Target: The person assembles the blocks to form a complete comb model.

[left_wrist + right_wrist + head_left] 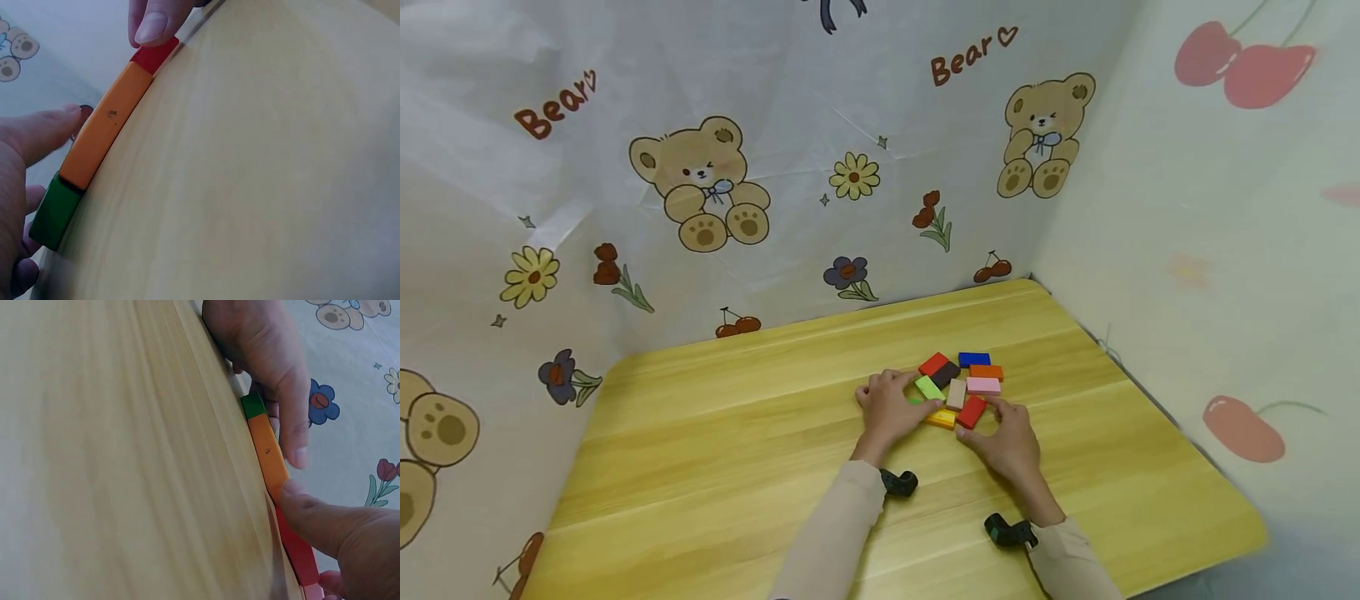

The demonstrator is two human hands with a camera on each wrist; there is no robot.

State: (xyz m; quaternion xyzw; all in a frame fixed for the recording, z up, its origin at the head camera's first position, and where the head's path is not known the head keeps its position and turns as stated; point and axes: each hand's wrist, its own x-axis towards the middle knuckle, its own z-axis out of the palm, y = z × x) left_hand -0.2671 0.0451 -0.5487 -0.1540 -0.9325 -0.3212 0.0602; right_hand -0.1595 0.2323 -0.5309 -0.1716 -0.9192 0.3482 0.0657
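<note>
White cloth point(805, 100) printed with bears, flowers and cherries stands behind a pale yellow worktop point(715, 483) with streaky wood grain. Right of the middle, towards the far right corner, lies a close cluster of small oblong blocks, smooth and plain-coloured with straight edges. The left wrist view shows a small dark smudge on the side of the yellow block point(941, 419), which looks more orange there.

Ten blocks can be counted: two red, and one each of yellow, dark brown, blue, orange, pink, beige, lime and green. One red block point(933, 364) touches the dark brown block point(946, 375) on the side towards the far edge. The blue block point(974, 359), orange block point(987, 373) and pink block point(983, 387) form rows towards the right edge. The beige block point(956, 394) stands between pink and the lime block point(929, 388); the green block point(915, 401) is partly hidden.

Two hands reach in. The left hand point(888, 407) has thumb and forefinger at opposite ends of the lime block, gripping it. The right hand point(1011, 440) pinches the nearer red block point(972, 412) between thumb and forefinger. Each wrist wears one black camera point(901, 483).
</note>
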